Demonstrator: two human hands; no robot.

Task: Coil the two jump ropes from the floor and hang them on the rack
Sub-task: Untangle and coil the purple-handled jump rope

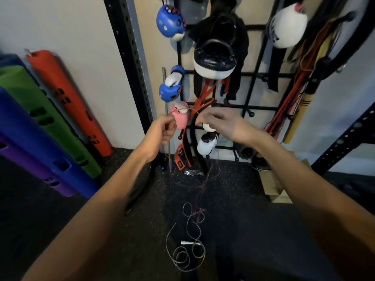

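At the far left, long moulded plastic blocks (40,118) (purple, blue, green and red) lean against the wall, parked out of the way beside the black perforated steel upright (129,63). Just right of it the left hand (165,128) is curled, pinching the thin pinkish jump rope (182,110) up in front of the rack. It looks like the anchor hand, there to gather the loops.

A short span of the rope arcs across to the right hand (221,124), whose blurred fingertips close on it too — probably to measure out the next loop. Between the arms the rest trails down to the dark speckled rubber floor (243,199) and ends near the person in a loose tangle by a small white handle (187,242), so coiling seems barely begun. Whether that tangle is one rope or two I cannot tell.

Behind the hands, the black wire grid rack (253,107) carries gloves and straps on its pegs — a bare ball-tipped peg (252,114) sits just right of the right hand, a likely hanging spot.
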